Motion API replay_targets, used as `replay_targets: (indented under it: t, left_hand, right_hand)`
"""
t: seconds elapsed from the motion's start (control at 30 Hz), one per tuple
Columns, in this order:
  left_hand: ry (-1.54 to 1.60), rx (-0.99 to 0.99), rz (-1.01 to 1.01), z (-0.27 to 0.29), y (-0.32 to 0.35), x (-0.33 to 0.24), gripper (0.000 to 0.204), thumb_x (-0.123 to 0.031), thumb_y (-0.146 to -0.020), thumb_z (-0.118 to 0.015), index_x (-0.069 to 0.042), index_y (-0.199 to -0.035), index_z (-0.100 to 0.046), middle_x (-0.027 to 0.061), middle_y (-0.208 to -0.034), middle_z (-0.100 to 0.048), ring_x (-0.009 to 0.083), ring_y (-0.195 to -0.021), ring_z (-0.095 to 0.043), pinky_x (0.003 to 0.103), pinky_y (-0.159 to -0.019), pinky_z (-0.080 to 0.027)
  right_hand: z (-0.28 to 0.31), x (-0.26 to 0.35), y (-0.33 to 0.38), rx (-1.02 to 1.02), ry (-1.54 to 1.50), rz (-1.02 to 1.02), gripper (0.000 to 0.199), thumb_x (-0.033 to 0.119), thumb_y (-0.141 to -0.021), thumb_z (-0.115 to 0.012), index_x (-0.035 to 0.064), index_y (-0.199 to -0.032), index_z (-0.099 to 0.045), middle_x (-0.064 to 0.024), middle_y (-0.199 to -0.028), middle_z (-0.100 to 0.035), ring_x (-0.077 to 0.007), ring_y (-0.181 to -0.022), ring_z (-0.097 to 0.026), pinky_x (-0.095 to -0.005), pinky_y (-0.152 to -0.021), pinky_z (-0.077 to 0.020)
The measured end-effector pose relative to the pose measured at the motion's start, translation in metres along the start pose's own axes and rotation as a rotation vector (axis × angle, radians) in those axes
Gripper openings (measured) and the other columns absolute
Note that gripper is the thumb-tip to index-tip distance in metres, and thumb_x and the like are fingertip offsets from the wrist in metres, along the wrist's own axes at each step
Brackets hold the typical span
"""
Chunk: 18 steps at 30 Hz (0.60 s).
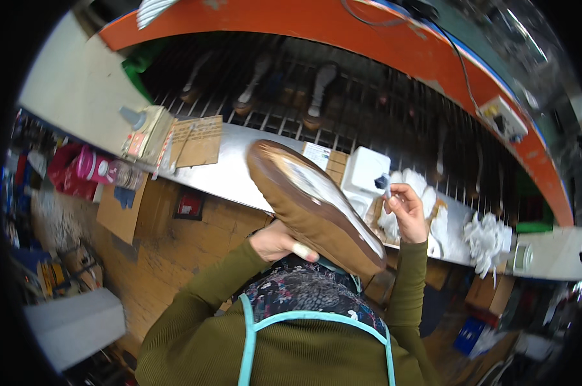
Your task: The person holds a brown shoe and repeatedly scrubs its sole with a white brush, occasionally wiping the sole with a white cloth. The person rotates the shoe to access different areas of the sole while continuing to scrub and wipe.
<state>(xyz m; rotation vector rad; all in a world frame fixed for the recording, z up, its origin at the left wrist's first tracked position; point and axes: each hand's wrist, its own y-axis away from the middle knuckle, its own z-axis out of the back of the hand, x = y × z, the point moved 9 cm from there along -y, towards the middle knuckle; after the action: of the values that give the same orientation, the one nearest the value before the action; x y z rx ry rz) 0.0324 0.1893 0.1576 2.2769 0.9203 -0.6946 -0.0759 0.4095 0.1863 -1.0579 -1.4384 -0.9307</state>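
Nearest, olive sleeves and a patterned apron (310, 302) with turquoise straps. Just above, left hand (279, 243) wrapped from below around a tan shoe (313, 206), thumb showing on its side, fingers hidden behind; held sole-up and tilted, heel end low by the chest, toe end raised away to the left, so the pale-smeared sole faces the eyes and the other hand. Closed firmly on the shoe, as far as can be judged. Right hand (403, 209) raised beside the shoe's right edge, fingers curled tight and pinching a small dark-tipped thing (382, 183) (a brush or applicator, too small to tell), poised just off the sole, near a white container (365, 170) within easy reach.

Beyond, a metal bench ledge (239, 164) running left to right: white rags or bunched cloth (487, 235) at right, a cardboard piece (198, 140) and a small bottle with a grey cap (140, 128) at left, all kept along the working edge. A pink bottle (95, 167) lower left, wooden panelling under the ledge. Farthest, a wire rack (342, 96) carrying more shoes upright on pegs (dim, hard to count), under a curved orange frame (394, 38) with a cable and a white switch box (503, 117).
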Motion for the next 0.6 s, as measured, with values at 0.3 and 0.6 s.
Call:
replay_targets:
  t: [0.3,0.6]
  left_hand:
    - [-0.038,0.378,-0.886,0.045,0.051,-0.115,0.111,-0.053,-0.072,-0.078,-0.016,-0.153,-0.011,0.0157,-0.151,-0.031,0.0324,-0.136,-0.036,0.051,-0.114,-0.033]
    - [0.391,0.535,-0.439,-0.017,0.043,-0.132,0.111,-0.062,-0.070,-0.074,-0.002,-0.148,-0.022,0.0257,-0.137,-0.037,0.0397,-0.119,-0.051,0.061,-0.115,-0.019]
  right_hand:
    - [0.038,-0.084,0.076,-0.508,1.301,0.067,0.004,0.017,-0.082,-0.070,0.0131,-0.082,-0.069,-0.0039,-0.077,-0.060,-0.0241,-0.067,-0.058,-0.0393,-0.077,-0.0310]
    - [0.008,-0.090,0.046,-0.405,1.603,0.260,0.007,0.015,-0.082,-0.065,0.0119,-0.076,-0.067,-0.0039,-0.080,-0.059,-0.0239,-0.079,-0.057,-0.0453,-0.079,-0.0311]
